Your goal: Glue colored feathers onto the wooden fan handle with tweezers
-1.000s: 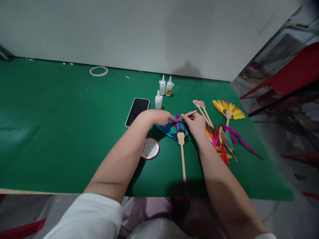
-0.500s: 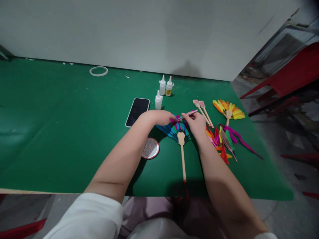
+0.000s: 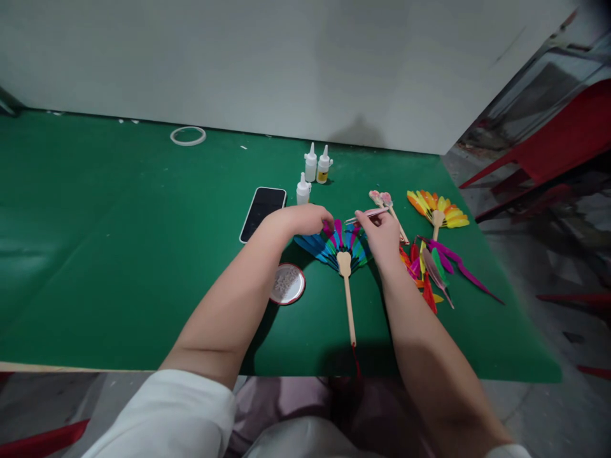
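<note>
A blue, green and magenta feather fan (image 3: 344, 262) lies on the green table, its wooden handle pointing at me and a dark red tassel at the end. My left hand (image 3: 312, 220) has its fingers curled down on the fan's upper left feathers, gripping the edge by a magenta one; the fingertips are partly hidden. Pinched in my right hand (image 3: 380, 232) is a pair of pale pink tweezers (image 3: 366, 214), with tips just above the fan's upper right feathers. Whether the tips hold anything is too small to tell. A round red-rimmed dish (image 3: 289, 284) of tiny pale bits sits left of the fan.
Several white dropper bottles (image 3: 310, 164) stand behind my left hand, beside a phone (image 3: 262, 211). To the right lie a yellow-orange feather fan (image 3: 438, 213), wooden sticks with pink heads (image 3: 386, 199) and loose feathers (image 3: 436, 270). A white ring (image 3: 188, 135) lies near the wall.
My right hand and the tweezers have lifted slightly up and right, away from the middle feathers. My left hand has shifted a little left and up; the fan has moved slightly left.
</note>
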Tool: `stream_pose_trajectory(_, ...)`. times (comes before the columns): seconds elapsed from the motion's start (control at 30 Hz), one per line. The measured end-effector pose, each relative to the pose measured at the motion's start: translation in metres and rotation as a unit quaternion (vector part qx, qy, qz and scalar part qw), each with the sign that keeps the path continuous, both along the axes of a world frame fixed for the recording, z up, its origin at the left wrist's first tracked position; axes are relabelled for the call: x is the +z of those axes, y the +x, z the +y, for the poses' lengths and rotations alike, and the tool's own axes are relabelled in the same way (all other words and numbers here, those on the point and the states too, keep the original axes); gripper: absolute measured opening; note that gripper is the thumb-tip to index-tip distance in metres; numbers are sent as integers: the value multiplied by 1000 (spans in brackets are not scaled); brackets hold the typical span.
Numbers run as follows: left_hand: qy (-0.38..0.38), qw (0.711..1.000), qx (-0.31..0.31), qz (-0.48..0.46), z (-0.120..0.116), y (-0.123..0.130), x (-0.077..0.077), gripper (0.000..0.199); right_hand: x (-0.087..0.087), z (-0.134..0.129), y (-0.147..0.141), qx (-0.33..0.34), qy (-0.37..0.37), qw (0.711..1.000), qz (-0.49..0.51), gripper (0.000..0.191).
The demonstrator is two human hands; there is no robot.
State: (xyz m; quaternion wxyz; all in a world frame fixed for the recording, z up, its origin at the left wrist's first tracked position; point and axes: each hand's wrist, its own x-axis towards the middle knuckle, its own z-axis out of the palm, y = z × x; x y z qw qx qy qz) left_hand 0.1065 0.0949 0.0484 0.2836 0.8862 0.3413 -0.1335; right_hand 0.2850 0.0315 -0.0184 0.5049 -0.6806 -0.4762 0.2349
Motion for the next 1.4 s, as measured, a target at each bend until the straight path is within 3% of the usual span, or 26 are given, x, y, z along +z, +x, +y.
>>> stream_pose_trajectory(0.37, 40, 997, 50, -32, 2, -5, 4, 35, 0, 1, 1, -4, 0, 1000, -7, 33)
stream_pose_trajectory(0.47, 53, 993, 65, -88, 2, -6, 8, 31, 2, 0, 1, -12, 18, 1000, -15, 32)
stream_pose_trajectory(0.53, 23, 981, 75, -177, 0, -6, 11, 25, 3, -1, 1, -16, 40, 999, -7, 32)
stream_pose_trajectory(0.6, -69, 945, 82, -309, -5, -4, 15, 16, 5, -2, 2, -8, 57, 998, 17, 35)
stream_pose_trajectory(0.7, -240, 835, 81, -488, -15, -1, 21, 26, 9, -3, 3, 7, 66, 997, 46, 40)
stream_pose_trajectory(0.77, -311, 775, 86, -543, -23, 2, 25, 37, 11, -3, 2, 10, 71, 996, 56, 39)
stream_pose_trajectory(0.83, -357, 737, 83, -568, -30, 5, 29, 43, 14, -4, 2, 16, 72, 995, 61, 39)
stream_pose_trajectory(0.93, -393, 711, 71, -578, -39, 8, 35, 49, 19, -6, 0, 19, 68, 995, 66, 34)
stream_pose_trajectory(1.17, -407, 725, 98, -547, -69, 19, 58, 62, 53, -49, 2, 9, 90, 989, 113, 26)
stream_pose_trajectory(1.23, -440, 703, 117, -546, -83, 23, 62, 59, 64, -71, 4, 12, 125, 985, 117, 23)
stream_pose_trajectory(1.33, -531, 641, 127, -540, -106, 28, 63, 58, 80, -103, 7, 39, 211, 963, 160, 17)
stream_pose_trajectory(1.4, -591, 601, 120, -525, -121, 31, 63, 58, 89, -120, 6, 70, 230, 951, 193, 13)
